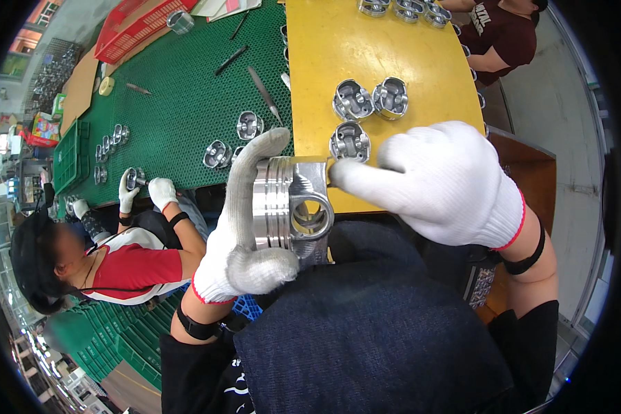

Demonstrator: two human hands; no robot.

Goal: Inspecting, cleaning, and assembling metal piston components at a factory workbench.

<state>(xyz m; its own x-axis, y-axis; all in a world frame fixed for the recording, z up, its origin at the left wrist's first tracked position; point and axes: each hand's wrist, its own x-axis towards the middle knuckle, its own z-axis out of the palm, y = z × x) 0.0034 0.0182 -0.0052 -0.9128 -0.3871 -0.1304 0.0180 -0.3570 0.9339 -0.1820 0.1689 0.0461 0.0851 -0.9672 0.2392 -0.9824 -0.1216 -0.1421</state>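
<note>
My left hand [238, 228], in a white knit glove, grips a shiny metal piston [272, 203] held sideways above my lap. Its ring grooves face the palm and its round pin hole faces up. My right hand [441, 183], gloved too, is closed, with one digit stretched to the piston's skirt edge. Whether anything small sits in those curled fingers is hidden. Just beyond the hands, a cluster of pistons [352, 100] stands on the yellow tabletop [324, 48]. More pistons [250, 125] lie on the green perforated mat [179, 90].
A pointed tool [263, 91] and a black pen-like stick [231, 60] lie on the mat. A red crate [138, 31] stands at the far left. One co-worker [138, 265] handles a piston at left; another person [504, 34] sits at the far right. Green crates [107, 338] are at lower left.
</note>
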